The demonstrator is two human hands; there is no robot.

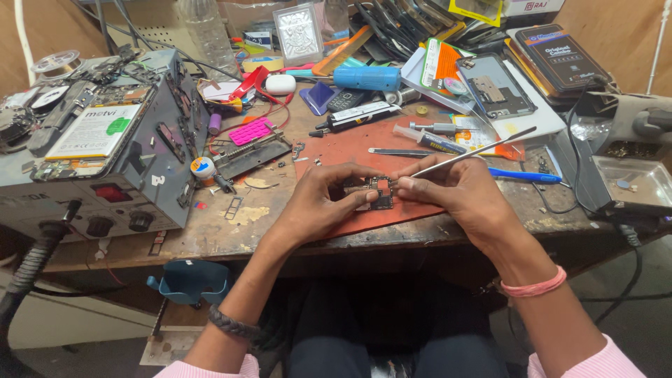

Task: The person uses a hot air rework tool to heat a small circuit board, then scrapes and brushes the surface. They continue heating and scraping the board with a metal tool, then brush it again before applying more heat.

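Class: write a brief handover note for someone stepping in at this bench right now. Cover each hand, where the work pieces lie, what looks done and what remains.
Left hand: pinches the small circuit board steady on the red mat.
Right hand: grips the thin metal tool, tip at the board's edge.
Nearby: syringe and blue-handled tool on the bench.
Done: board is out and bare.
Left: the probing is apparently under way; progress can't be told.

Soft, even light falls from above, leaving the counter (224,231) bright and evenly lit, with only faint shadows under the hands and a dark well below the counter's front edge. Small glints of glare sit on the clear plastic case (298,31) at the top and on the thin metal tool (476,150). Focus is sharp across the middle, while the wide lens bows the scene at the edges and the far corners look slightly soft.
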